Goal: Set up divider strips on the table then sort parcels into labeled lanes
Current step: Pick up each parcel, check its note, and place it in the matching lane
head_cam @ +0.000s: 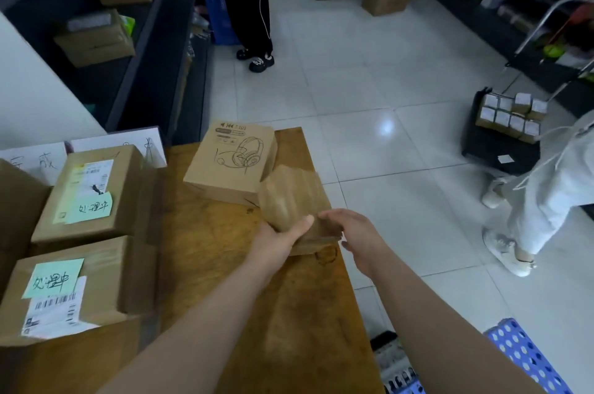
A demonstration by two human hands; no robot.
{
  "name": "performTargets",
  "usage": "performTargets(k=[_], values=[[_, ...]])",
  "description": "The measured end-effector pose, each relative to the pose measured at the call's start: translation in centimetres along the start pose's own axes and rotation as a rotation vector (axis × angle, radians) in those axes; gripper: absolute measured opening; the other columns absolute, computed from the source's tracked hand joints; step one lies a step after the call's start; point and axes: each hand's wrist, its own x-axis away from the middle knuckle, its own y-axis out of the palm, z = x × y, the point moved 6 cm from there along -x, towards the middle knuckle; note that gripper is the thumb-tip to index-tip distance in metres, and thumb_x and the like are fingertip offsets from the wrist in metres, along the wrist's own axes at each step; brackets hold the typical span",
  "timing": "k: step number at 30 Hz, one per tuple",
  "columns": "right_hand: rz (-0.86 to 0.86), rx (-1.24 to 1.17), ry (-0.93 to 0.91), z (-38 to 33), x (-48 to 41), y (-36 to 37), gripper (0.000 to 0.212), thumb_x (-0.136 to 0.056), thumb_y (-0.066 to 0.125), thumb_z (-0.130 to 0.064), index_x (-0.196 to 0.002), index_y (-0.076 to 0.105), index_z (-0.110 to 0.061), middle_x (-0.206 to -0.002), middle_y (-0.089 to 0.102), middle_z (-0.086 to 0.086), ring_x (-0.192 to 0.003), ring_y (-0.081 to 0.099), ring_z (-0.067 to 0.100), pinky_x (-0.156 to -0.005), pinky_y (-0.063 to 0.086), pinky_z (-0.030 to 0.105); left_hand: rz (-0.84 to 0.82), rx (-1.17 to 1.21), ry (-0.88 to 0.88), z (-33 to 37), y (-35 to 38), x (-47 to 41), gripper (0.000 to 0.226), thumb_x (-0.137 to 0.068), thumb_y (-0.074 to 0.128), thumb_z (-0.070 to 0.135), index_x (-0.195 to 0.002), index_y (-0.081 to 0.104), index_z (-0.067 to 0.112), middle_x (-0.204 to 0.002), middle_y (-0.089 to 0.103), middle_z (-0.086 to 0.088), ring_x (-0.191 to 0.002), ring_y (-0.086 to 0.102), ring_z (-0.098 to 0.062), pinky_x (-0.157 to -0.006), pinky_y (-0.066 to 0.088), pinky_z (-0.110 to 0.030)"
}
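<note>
A small brown parcel [294, 197], blurred by motion, is over the right side of the wooden table [225, 265]. My left hand [283, 236] grips its near left edge with the thumb on top. My right hand [350, 233] holds its near right corner, fingers partly under it. Just beyond it lies a cardboard box with a headphone drawing [231, 159]. On the left stand two taped parcels with green handwritten notes, a far one [86, 194] and a near one [70, 287].
White paper labels [35, 159] with handwriting lie at the table's far left. A person in black trousers [250, 1] stands ahead on the tiled floor; another in light clothes [546, 191] is at right. A black cart of small boxes [508, 123] and a blue crate [527, 358] are on the right.
</note>
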Motion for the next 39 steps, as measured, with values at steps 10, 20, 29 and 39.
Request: performTargets(k=[10, 20, 29, 39], values=[[-0.144, -0.184, 0.005, 0.0, 3.3, 1.0, 0.027, -0.093, 0.061, -0.025, -0.119, 0.061, -0.019, -0.098, 0.074, 0.002, -0.081, 0.072, 0.013, -0.064, 0.058, 0.03, -0.31, 0.692, -0.202, -5.3, -1.2, 2.5, 0.056, -0.093, 0.049, 0.058, -0.13, 0.056, 0.016, -0.12, 0.069, -0.018, -0.112, 0.065, -0.037, -0.098, 0.049, -0.056], [-0.282, -0.148, -0.092, -1.4, 6.4, 4.5, 0.029, -0.097, 0.053, -0.02, -0.125, 0.06, -0.024, -0.111, 0.073, 0.002, -0.106, 0.068, 0.023, -0.099, 0.047, 0.053, 0.0, 0.48, 0.061, -5.6, -5.6, 3.7, 0.043, -0.101, 0.051, 0.033, -0.138, 0.041, 0.053, -0.131, 0.061, 0.003, -0.113, 0.062, -0.017, -0.086, 0.057, -0.043], [-0.247, -0.043, -0.183, -3.0, 7.9, 8.1, 0.031, -0.091, 0.064, -0.033, -0.118, 0.058, -0.019, -0.098, 0.076, -0.002, -0.085, 0.073, 0.014, -0.064, 0.058, 0.03, 0.115, 0.348, 0.199, -3.4, -9.1, 9.0, 0.126, -0.04, 0.067, 0.089, -0.151, 0.027, 0.042, -0.147, 0.018, 0.014, -0.125, 0.039, -0.015, -0.103, 0.04, -0.036], [-0.332, 0.033, -0.338, -5.7, 15.7, 18.5, 0.026, -0.09, 0.065, -0.035, -0.111, 0.06, -0.021, -0.098, 0.075, -0.006, -0.09, 0.071, 0.009, -0.065, 0.058, 0.027, 0.187, 0.482, 0.305, -5.1, -20.6, 16.5, 0.076, -0.068, 0.066, 0.068, -0.133, 0.056, 0.029, -0.116, 0.072, 0.003, -0.107, 0.069, -0.019, -0.097, 0.052, -0.045]])
